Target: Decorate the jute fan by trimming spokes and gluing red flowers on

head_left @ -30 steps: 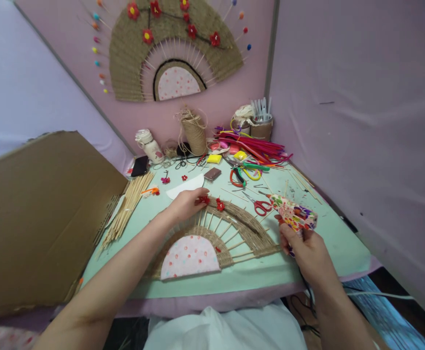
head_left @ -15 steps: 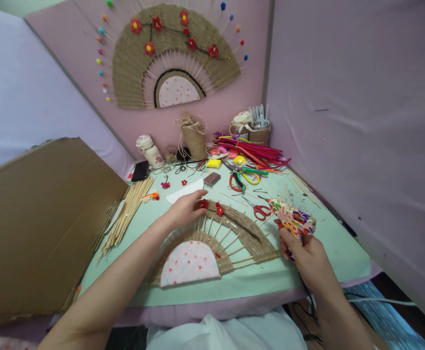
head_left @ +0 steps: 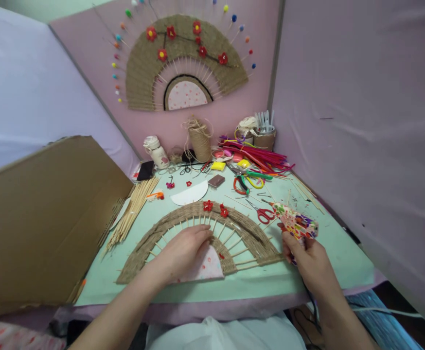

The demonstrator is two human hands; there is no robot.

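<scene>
My right hand [head_left: 305, 253] is wrapped round the handle of a flower-patterned hot glue gun [head_left: 294, 221], its nozzle pointing up and left. My left hand [head_left: 190, 243] is over the middle of a twine-woven fan [head_left: 176, 214], palm down with fingers stretched to the right and nothing visible in them. It partly covers the fan's pink dotted half-circle [head_left: 212, 265]. Two red flowers [head_left: 207, 206] sit on the fan's outer band beside a dark twig-like line. A small red piece [head_left: 221, 255] lies on the inner band, right of my left fingers.
Red-handled scissors [head_left: 265, 215], pliers [head_left: 240, 184] and a white half-circle [head_left: 190, 193] lie behind the fan. Bamboo sticks [head_left: 132, 214] and a cardboard sheet [head_left: 52, 218] are at left. Twine [head_left: 200, 141] and pipe cleaners [head_left: 256, 155] are at the back; a finished fan [head_left: 186, 43] hangs on the wall.
My left hand has moved from the red flowers on the outer band down to the fan's middle. My right hand still holds the glue gun in about the same place. The view has shifted slightly.
</scene>
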